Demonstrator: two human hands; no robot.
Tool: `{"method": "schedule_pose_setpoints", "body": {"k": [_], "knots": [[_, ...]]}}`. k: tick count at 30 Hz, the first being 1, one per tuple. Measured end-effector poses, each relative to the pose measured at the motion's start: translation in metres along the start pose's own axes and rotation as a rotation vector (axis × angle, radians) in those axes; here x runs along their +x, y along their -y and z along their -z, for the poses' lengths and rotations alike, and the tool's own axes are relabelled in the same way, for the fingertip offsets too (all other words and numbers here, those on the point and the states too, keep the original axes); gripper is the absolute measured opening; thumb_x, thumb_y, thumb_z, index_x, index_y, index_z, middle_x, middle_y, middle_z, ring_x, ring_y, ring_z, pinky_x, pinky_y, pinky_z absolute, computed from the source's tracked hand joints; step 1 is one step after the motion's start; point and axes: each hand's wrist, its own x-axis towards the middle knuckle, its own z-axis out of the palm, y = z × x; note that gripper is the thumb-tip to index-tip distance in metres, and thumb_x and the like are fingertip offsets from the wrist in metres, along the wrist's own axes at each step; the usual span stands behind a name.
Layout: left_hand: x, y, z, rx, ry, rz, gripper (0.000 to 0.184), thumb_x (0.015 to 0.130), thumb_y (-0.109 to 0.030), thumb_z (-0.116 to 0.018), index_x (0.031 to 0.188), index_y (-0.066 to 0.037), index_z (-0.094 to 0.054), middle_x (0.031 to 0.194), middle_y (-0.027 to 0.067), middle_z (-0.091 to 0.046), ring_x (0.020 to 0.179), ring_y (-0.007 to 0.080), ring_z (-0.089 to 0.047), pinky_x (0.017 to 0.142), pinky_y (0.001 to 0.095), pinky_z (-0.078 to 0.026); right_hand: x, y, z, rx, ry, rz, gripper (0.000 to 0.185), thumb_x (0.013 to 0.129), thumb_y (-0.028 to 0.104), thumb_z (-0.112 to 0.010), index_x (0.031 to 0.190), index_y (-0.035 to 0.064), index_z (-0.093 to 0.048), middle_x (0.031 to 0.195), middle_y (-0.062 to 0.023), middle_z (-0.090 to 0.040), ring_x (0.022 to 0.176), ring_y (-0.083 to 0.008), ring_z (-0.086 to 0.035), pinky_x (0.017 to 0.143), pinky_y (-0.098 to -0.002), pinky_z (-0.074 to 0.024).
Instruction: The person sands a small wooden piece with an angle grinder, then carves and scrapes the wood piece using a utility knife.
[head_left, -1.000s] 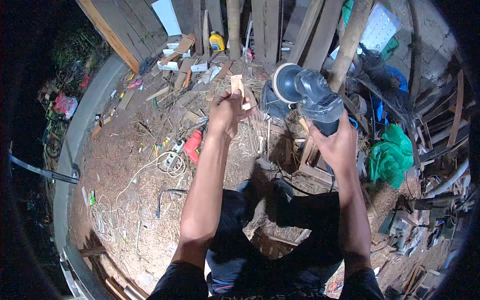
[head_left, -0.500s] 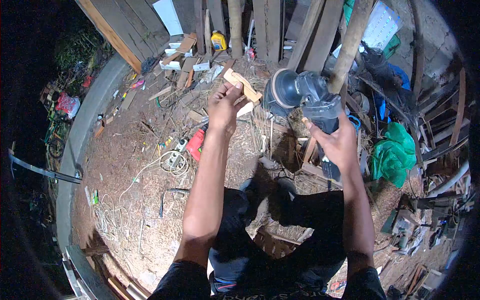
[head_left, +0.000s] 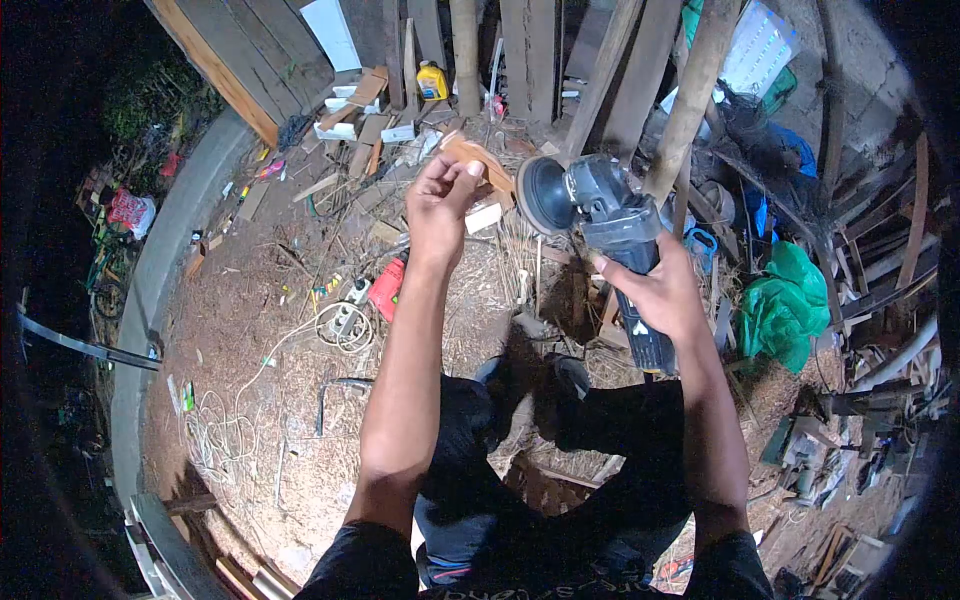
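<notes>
Pinching a piece of wood [head_left: 491, 165], the left grip [head_left: 440, 200] closed on it, the right grip [head_left: 662, 291] wrapped round a sander [head_left: 604, 200], its disc [head_left: 543, 195] just beside the wood.

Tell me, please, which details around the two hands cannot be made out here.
In the head view:
Right hand: fingers mostly hidden behind the angle grinder.
Wooden piece in the left hand: far side turned away.
Sanding pad: working face turned away.
Red power tool: right end hidden by the left forearm.
</notes>
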Motion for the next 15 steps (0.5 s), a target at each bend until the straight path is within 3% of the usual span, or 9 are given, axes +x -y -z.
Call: {"method": "schedule_pose_setpoints", "body": {"k": [14,15], "knots": [[0.003,-0.004,0.01,-0.019,0.061,-0.072,0.021,0.093,-0.012,-0.063,0.113,-0.006,-0.059,0.108,0.0048,-0.066,0.099,0.0163,-0.063,0.087,0.04,-0.054,-0.003,0.001,-0.001,0.019,0.011,0.087,0.042,0.077,0.004,-0.078,0.114,-0.0005,-0.059,0.105,-0.0101,-0.069,0.098,-0.0152,-0.065,0.091,-0.031,-0.0491],[0.003,-0.006,0.008,-0.02,0.052,-0.074,0.02,0.093,-0.01,-0.062,0.112,-0.004,-0.06,0.106,0.0057,-0.067,0.096,0.0156,-0.064,0.085,0.0371,-0.054,-0.003,0.001,-0.001,0.027,0.013,0.084,0.042,0.077,0.004,-0.078,0.114,-0.0005,-0.059,0.105,-0.01,-0.069,0.098,-0.0152,-0.065,0.09,-0.0311,-0.0491]]}}
